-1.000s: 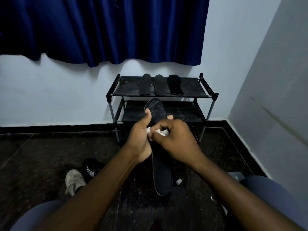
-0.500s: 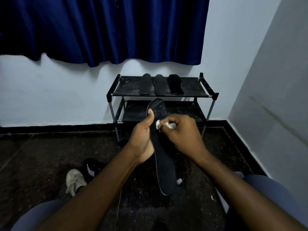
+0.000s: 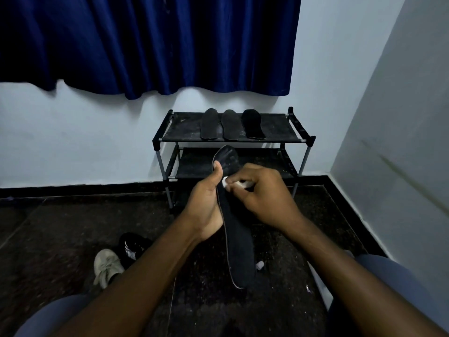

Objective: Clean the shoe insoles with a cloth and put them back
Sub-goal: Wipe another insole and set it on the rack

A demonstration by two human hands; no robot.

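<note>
My left hand [image 3: 205, 205] grips a long black insole [image 3: 239, 246] by its left edge, thumb pressed on the upper part, the insole standing nearly upright over the floor. My right hand [image 3: 263, 195] pinches a small white cloth [image 3: 229, 182] and presses it against the insole's face just below the toe end. Three more dark insoles [image 3: 230, 124] lie side by side on the top shelf of a black shoe rack [image 3: 295, 139] against the wall.
A beige sneaker [image 3: 107, 266] and a black sneaker with white stripes [image 3: 131, 246] lie on the dark floor at lower left. A small white scrap [image 3: 259, 265] lies on the floor near the insole's heel. A blue curtain hangs above; a wall closes in on the right.
My right hand with the cloth has slid up the insole from its middle towards the toe end and slightly left. The insole has tilted a little and my left hand keeps its grip.
</note>
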